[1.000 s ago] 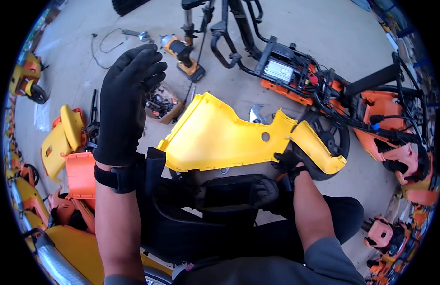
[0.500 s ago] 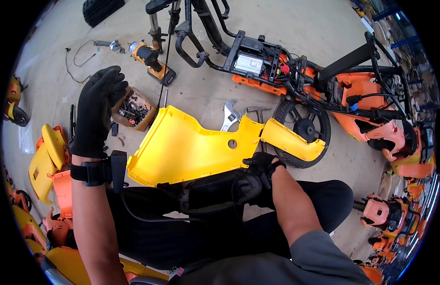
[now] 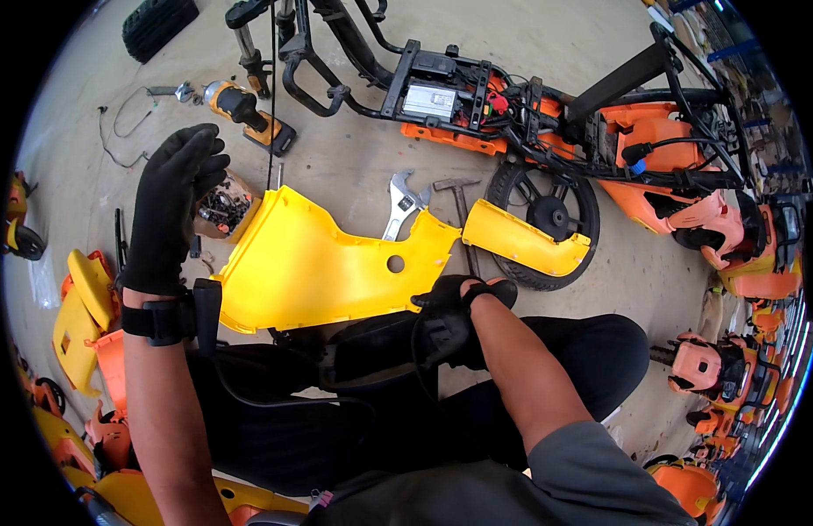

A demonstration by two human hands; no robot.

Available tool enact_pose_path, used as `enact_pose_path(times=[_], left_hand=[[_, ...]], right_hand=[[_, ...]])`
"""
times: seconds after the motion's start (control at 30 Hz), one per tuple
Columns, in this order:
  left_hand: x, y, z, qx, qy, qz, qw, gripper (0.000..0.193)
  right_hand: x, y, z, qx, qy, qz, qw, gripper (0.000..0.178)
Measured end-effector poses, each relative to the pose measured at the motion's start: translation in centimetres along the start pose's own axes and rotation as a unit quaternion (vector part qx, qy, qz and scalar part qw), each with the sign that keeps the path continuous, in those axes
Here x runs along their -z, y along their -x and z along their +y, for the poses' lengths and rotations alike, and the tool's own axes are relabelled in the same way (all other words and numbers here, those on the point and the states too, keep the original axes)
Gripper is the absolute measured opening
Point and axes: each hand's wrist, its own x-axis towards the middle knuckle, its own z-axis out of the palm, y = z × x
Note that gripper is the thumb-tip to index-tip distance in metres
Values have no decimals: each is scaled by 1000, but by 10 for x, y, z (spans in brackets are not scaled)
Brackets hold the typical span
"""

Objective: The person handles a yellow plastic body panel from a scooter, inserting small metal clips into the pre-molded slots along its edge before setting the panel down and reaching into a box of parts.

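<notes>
My right hand [image 3: 446, 302], in a black glove, is closed on the near right edge of a large yellow plastic body panel [image 3: 323, 263]. The panel lies tilted over my lap and has one round hole towards its right. My left hand [image 3: 168, 206], also gloved in black, is raised left of the panel. Its fingers are loosely curved with gaps between the tips, and nothing shows in them. Beyond that hand stands a box of small fasteners [image 3: 227, 209], partly hidden. A smaller curved yellow piece [image 3: 529, 238] rests against a black wheel [image 3: 554, 213] at the right.
An adjustable wrench [image 3: 402, 206] and a hammer [image 3: 460, 197] lie behind the panel. A cordless impact driver [image 3: 249, 114] stands farther left. A stripped scooter frame [image 3: 450, 96] crosses the back. Yellow and orange body parts [image 3: 78, 302] are piled at my left; more line the right.
The whole view has shifted slightly. The large panel and my right hand have moved left relative to the floor tools, uncovering more of the hammer. My left hand stays raised.
</notes>
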Motion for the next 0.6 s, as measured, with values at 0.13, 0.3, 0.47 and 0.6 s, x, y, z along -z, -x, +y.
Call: enact_pose_path(times=[0.13, 0.3, 0.47, 0.6], left_hand=[[-12, 1, 4, -9, 16, -11, 1000, 31], [-10, -1, 2, -8, 23, -21, 999, 32], [-19, 2, 7, -37, 17, -48, 998, 32], [-15, 3, 6, -45, 26, -56, 997, 31]], right_hand=[[-12, -21, 11, 10, 31, 3, 999, 72], [-4, -4, -14, -39, 71, -38, 996, 72], [-12, -12, -4, -12, 77, -8, 997, 71], [-5, 0, -17, 11, 108, 7, 994, 68]])
